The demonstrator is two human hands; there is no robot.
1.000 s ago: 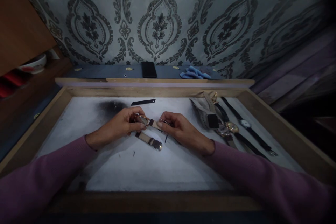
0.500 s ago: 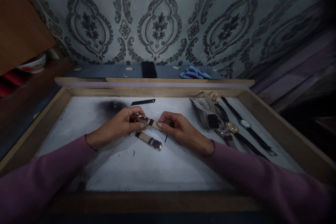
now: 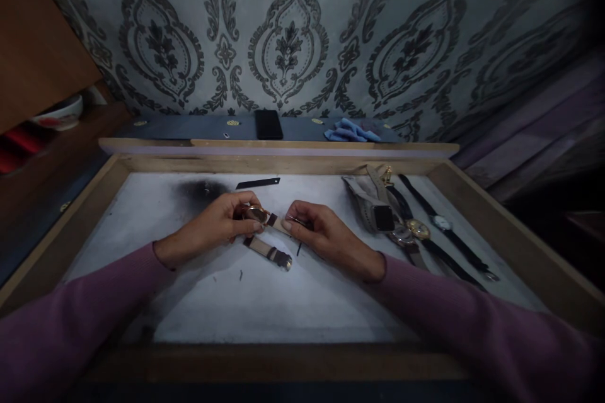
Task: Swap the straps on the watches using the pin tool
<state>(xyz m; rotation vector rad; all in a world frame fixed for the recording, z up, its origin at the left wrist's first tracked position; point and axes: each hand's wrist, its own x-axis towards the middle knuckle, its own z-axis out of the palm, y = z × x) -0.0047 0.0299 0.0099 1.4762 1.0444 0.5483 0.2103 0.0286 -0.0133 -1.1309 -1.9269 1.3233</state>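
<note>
A round, gold-coloured watch case [image 3: 256, 215] is gripped between the thumb and fingers of my left hand [image 3: 227, 219]. My right hand [image 3: 317, 230] is closed on a strap piece [image 3: 278, 225] with a pale inner side and a dark end. That dark end meets the edge of the case; whether it is attached I cannot tell. A thin tool seems to show among my right fingers, too dim to name. Just below my hands, a second strap piece [image 3: 265, 250] with a buckle lies on the white surface.
Several watches lie at the right, among them a square-faced watch [image 3: 383, 218] and a white-dialled watch [image 3: 442, 222]. A dark blade [image 3: 258, 183] lies behind my hands. Wooden rims [image 3: 283, 165] enclose the surface. Beyond them are a black phone [image 3: 268, 124] and a blue cloth [image 3: 350, 131].
Almost nothing differs. The watch case looks very slightly turned in my left fingers, while both hands and the loose strap piece keep their places.
</note>
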